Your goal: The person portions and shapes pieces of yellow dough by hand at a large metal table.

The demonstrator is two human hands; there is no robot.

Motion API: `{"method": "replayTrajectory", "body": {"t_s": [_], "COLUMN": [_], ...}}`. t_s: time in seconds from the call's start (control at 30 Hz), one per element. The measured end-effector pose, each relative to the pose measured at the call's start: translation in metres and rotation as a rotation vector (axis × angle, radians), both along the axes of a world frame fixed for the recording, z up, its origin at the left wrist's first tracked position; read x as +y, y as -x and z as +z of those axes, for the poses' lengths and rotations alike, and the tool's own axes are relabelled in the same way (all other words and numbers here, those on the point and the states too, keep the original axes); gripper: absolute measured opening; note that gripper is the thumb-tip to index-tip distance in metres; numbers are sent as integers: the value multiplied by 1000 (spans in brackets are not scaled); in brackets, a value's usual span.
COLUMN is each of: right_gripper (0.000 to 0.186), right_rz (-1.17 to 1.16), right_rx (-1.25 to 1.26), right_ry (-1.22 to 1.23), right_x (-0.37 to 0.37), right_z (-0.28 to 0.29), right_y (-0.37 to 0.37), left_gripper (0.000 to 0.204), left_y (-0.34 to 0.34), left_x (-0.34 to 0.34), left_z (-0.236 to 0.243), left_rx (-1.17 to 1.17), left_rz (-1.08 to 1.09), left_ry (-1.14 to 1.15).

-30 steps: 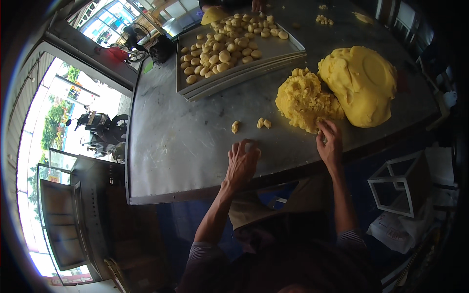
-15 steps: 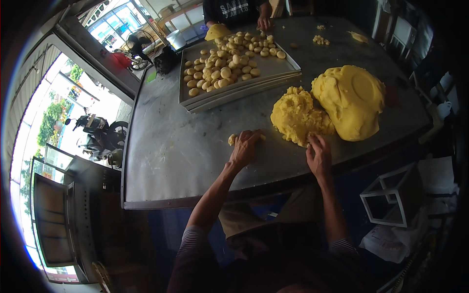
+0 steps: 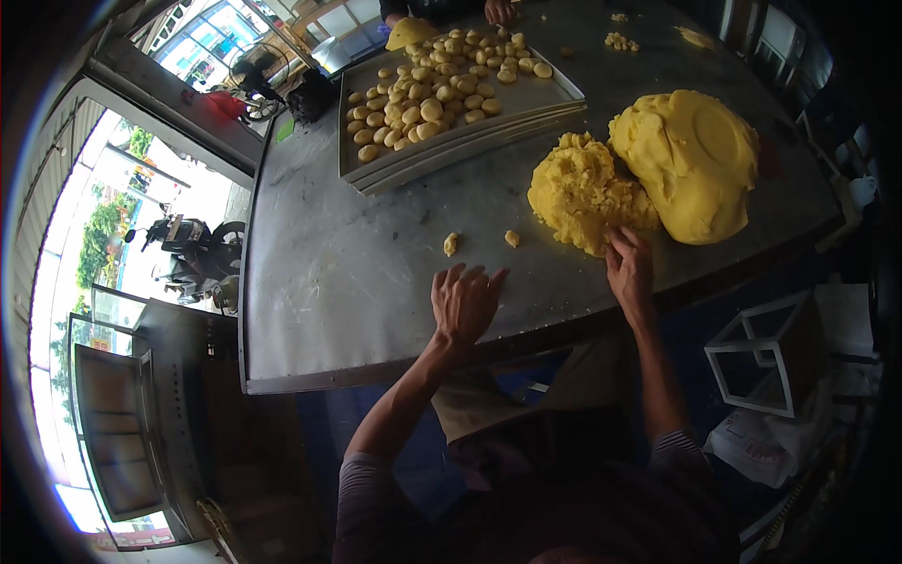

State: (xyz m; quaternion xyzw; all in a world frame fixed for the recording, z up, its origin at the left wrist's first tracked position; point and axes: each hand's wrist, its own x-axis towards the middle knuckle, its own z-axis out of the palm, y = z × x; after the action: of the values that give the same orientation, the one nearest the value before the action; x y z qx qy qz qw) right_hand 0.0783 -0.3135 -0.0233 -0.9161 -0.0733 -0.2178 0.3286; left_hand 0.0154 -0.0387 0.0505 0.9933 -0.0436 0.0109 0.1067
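A person stands at a grey metal table (image 3: pixel 357 282), seen from above, both bare forearms reaching forward from the lower edge. The left hand (image 3: pixel 462 303) lies palm down on the table near its front edge, wrist straight, fingers spread and loose — gripping nothing that can be seen. Whether anything sits under the palm cannot be told. Just beyond its fingertips lie two small yellow dough pieces (image 3: pixel 451 244), apart from each other and not touched by the hand.

The right hand (image 3: pixel 629 268) reaches further forward, fingers curled down into the near edge of a crumbly yellow dough heap (image 3: pixel 583 193), pinching at it; how much it has hold of cannot be told. The elbow bends beside the body, the forearm angling up and slightly inward.

Touching the heap on its right is a larger smooth yellow dough mound (image 3: pixel 695 160). Further back, toward the left, a stack of metal trays (image 3: pixel 512 117) sits at an angle, the top one covered with many small rounded dough balls (image 3: pixel 432 94). At the far edge of the table another person's hand (image 3: pixel 498 11) shows — it rests near a few more dough bits. To the right of the table, lower down, stands a white wire-frame stand (image 3: pixel 756 362).
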Motion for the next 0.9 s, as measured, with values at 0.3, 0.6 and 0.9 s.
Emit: {"method": "replayTrajectory", "body": {"t_s": [0.3,0.6,0.9], "right_gripper": [28,26,39], "right_rz": [150,31,195], "right_rx": [117,76,137], "right_ry": [184,313,163], "right_x": [-15,-22,-21], "right_z": [31,23,38], "right_y": [-11,7,40], "left_gripper": [49,37,20], "left_y": [-67,-76,-47], "left_x": [3,9,-9], "left_z": [-72,-61,-62], "left_rx": [-437,-511,-442], "left_rz": [-25,-190,36], "left_ry": [30,96,-13]}}
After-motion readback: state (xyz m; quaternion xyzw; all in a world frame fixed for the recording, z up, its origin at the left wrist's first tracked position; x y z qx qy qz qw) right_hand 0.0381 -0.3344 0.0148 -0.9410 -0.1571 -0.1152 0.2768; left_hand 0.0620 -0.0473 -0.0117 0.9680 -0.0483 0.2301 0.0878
